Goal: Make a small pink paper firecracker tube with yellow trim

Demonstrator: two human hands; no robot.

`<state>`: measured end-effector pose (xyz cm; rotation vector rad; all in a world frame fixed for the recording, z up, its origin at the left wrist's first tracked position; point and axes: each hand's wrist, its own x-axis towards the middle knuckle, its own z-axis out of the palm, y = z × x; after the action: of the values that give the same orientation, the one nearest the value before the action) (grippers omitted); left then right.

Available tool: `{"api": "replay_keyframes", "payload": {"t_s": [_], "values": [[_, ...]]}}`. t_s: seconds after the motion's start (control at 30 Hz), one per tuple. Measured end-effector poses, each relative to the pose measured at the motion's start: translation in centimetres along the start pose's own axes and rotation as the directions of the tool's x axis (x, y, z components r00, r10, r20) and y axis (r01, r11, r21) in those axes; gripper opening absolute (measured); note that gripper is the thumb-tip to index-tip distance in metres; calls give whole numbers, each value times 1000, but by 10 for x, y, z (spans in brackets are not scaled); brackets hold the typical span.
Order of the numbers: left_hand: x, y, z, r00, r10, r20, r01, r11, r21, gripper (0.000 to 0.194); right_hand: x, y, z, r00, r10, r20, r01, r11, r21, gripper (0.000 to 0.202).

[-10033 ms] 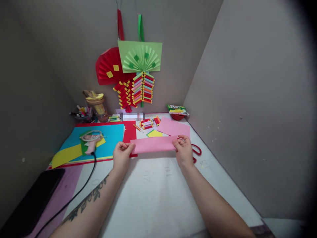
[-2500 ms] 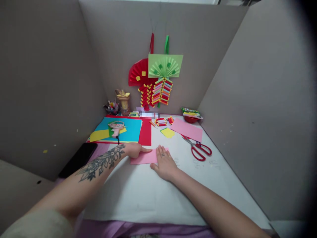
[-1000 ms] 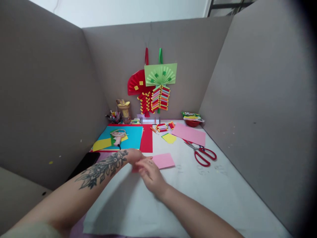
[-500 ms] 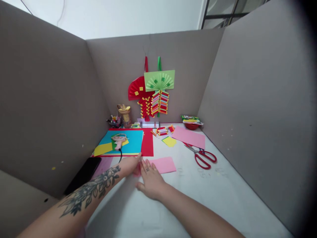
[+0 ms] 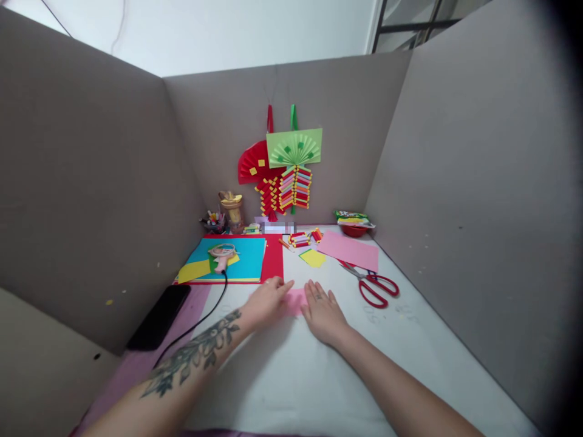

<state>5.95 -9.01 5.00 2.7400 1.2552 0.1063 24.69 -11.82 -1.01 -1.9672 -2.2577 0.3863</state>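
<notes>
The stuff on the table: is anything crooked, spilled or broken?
I see nothing spilled or broken. But the yellow strip lies crooked across the near left corner of the blue sheet, and the big pink sheet sits slanted, not lined up with the table.

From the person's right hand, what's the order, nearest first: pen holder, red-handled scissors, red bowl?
1. Red-handled scissors, just to the right of the right hand.
2. Red bowl, at the back right.
3. Pen holder, at the back left.
</notes>
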Motion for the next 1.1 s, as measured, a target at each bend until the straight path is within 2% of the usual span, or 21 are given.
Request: {"api": "replay_keyframes", "payload": {"t_s": [0.07, 0.13, 0.2, 0.27, 0.43, 0.63, 0.83, 1.1], "values": [[14, 21, 16, 998, 43, -43, -48, 991, -124, 57, 0, 0, 1, 1000, -13, -1, 13, 1000, -6, 62], [21, 33, 32, 999, 51, 9, -49, 988, -148, 60, 0, 0, 2, 1000, -20, 7, 20, 1000, -4, 61], [19, 33, 45, 999, 19, 38, -14, 991, -135, 59, 0, -1, 2, 1000, -21, 2, 21, 1000, 0, 59], [10, 24, 51, 999, -8, 38, 11, 995, -96, 58, 0, 0, 3, 1000, -15, -11, 15, 1000, -2, 60], [-20, -2, 52, 992, -125, 5, 125, 992, -6, 55, 2, 2, 7, 999, 8, -32, -8, 1000, 8, 64], [-31, -6, 54, 976, -209, -58, 212, 976, 57, 54, 2, 5, 12, 997, 14, -75, -13, 1000, 17, 65], [-29, -7, 51, 974, -201, -105, 205, 978, 25, 52, 1, 5, 11, 995, 14, -103, -13, 1000, 17, 64], [-26, -20, 46, 972, -116, -205, 114, 993, -23, 44, 1, 4, 11, 989, 18, -146, -16, 1000, 10, 60]]}}
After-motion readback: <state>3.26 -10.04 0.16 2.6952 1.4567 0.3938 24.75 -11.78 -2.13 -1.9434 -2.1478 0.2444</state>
